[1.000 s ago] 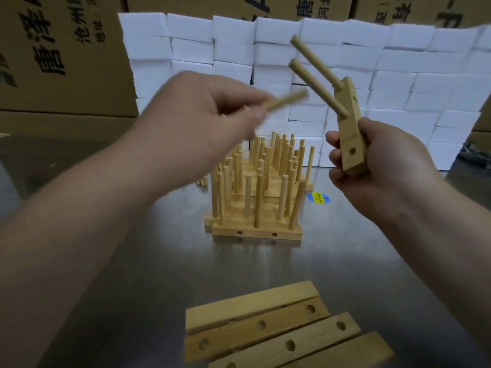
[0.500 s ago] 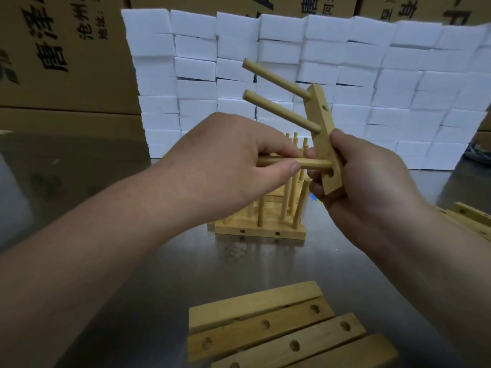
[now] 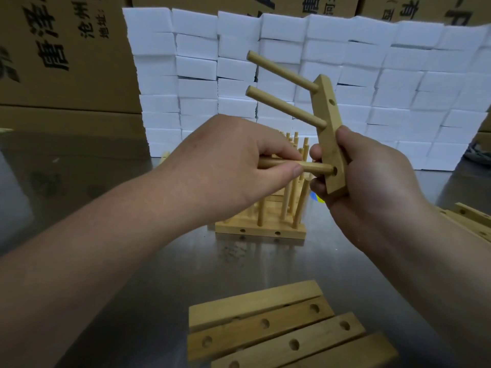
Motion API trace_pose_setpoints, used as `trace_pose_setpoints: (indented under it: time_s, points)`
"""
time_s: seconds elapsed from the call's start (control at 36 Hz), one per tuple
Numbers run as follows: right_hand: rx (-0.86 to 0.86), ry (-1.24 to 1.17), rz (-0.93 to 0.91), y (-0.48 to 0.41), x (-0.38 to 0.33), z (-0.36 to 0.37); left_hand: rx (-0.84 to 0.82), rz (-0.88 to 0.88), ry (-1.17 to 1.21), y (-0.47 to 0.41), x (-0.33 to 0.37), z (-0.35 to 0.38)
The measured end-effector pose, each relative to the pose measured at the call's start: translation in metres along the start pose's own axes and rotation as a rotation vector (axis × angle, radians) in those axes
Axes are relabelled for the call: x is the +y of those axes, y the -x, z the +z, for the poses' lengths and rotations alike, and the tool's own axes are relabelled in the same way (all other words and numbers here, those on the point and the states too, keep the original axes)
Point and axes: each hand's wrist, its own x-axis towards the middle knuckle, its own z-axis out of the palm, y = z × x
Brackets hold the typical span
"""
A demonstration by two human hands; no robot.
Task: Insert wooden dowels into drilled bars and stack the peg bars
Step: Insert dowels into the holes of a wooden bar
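My right hand [image 3: 369, 179] grips a drilled wooden bar [image 3: 330, 123], held nearly upright in the air. Two dowels stick out of the bar to the upper left. My left hand [image 3: 233, 166] pinches a third dowel [image 3: 316, 167] whose tip sits at the bar's lowest hole. Behind my hands a stack of finished peg bars [image 3: 260, 229] stands on the metal table [image 3: 132, 288]. Several bare drilled bars [image 3: 265, 325] lie side by side at the near edge.
A wall of white foam blocks [image 3: 398, 88] rises behind the stack, with cardboard boxes [image 3: 66, 54] beyond. More wooden bars [image 3: 467, 219] lie at the right edge of the table. A yellow and blue sticker [image 3: 317, 205] shows under my right hand.
My left hand brought the loose dowel across to the bar and set its tip at the lowest hole. My right hand lowered the bar and tilted it closer to upright.
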Motion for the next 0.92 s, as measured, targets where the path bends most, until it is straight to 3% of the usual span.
trace_pose_setpoints:
  time_s: [0.42,0.69,0.92]
  points:
    - [-0.03,0.029,-0.057,0.0005,0.0018,-0.0003,0.053,0.048,-0.04,0.0012,-0.0013,0.0011]
    - [-0.056,-0.063,-0.057,-0.0007,0.0009,0.0008,0.036,0.218,-0.21,0.002,0.0005,0.0026]
    - [-0.082,-0.12,-0.113,0.0041,-0.0005,0.0031,0.022,0.281,-0.192,0.0032,0.0012,0.0026]
